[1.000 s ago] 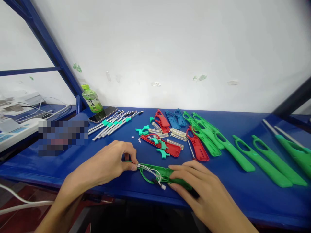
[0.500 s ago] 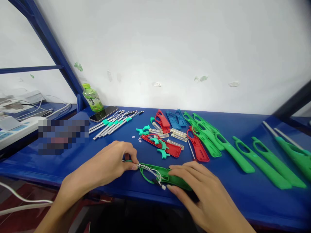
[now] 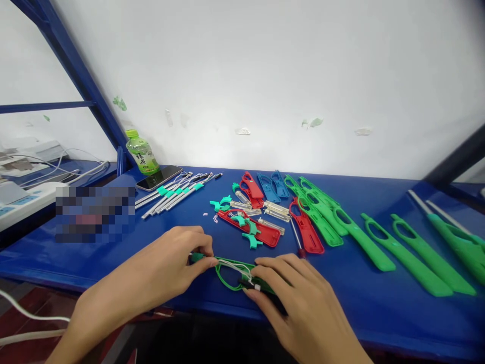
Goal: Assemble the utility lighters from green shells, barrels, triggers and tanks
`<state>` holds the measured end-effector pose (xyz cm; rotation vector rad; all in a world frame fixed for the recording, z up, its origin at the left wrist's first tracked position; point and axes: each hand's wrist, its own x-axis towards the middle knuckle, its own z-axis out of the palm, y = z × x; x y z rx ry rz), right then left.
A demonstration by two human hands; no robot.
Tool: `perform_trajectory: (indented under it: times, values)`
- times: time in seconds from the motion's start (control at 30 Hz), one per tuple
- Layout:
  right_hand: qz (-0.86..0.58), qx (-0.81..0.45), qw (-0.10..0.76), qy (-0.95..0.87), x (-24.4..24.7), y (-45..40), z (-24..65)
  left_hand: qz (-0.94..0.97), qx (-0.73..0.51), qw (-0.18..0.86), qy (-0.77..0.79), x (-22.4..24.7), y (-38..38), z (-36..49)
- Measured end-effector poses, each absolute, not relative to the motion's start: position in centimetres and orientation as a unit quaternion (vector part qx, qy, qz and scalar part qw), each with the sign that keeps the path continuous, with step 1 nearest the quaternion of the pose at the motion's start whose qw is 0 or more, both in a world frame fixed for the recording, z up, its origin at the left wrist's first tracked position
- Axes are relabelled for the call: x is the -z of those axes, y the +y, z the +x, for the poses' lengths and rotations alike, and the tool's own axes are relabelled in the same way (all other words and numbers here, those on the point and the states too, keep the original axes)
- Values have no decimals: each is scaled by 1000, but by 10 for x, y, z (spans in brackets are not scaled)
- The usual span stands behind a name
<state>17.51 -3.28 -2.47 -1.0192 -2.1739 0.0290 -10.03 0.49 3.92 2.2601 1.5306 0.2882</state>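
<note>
A green plastic handle shell [image 3: 221, 279] with a looped opening lies low over the blue table's front edge, its hollow side up. White wires [image 3: 235, 267] run along it, ending in a small white plug [image 3: 257, 287]. My left hand [image 3: 178, 258] pinches thumb and finger at the shell's left tip, where the wires run in under them. A teal bit [image 3: 196, 257] shows behind those fingers. Around the shell's right part, my right hand [image 3: 303, 290] is closed, thumb in front beside the plug and fingers behind. Most of the shell's right half is hidden by it.
Beyond my hands lie red shells [image 3: 261, 233], teal clips [image 3: 252, 240], clear tubes [image 3: 276, 210] and a screwdriver [image 3: 297, 237]. Green shells [image 3: 405, 253] spread right; wired metal rods [image 3: 174, 197], a phone [image 3: 161, 177] and a bottle [image 3: 142, 154] are left.
The right hand has shifted a little left along the shell, its thumb now against the plug. The teal bit behind my left fingers shows more.
</note>
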Motion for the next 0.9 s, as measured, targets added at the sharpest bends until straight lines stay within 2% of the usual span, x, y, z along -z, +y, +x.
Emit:
perform_trajectory:
  times: [0.9]
  values:
    - [-403, -57, 358, -841, 26, -34, 176, 792, -74, 166, 583, -38, -6, -81]
